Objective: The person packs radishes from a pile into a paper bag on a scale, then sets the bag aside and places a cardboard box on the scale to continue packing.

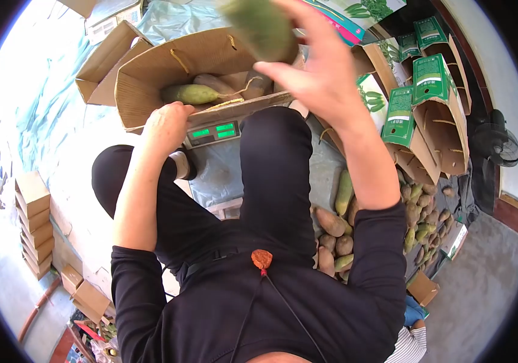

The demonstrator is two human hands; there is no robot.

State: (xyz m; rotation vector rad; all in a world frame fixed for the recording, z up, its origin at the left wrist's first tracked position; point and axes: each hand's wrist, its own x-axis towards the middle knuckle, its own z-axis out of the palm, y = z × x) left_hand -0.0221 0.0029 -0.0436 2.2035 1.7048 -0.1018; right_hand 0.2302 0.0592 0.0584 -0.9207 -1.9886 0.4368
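Observation:
In my right hand [325, 78] is a large green radish [258, 29], blurred by motion, raised over the right end of an open cardboard box [135, 91]. Fingers of my left hand [167, 126] are hooked over the near rim of that box. Inside it lie a green radish [191, 94] and several browner, soil-covered ones [258, 83]. A digital scale [212, 133] with two lit green displays shows just below the box; the box hides the rest of it.
Green-printed cartons [399, 118] stand to the right, with a heap of radishes [422, 218] below them. More radishes [330, 222] lie beside my right leg. Stacked cardboard boxes [34, 212] are at the left. A black fan [496, 142] stands far right. Another person's striped sleeve [412, 346] shows at lower right.

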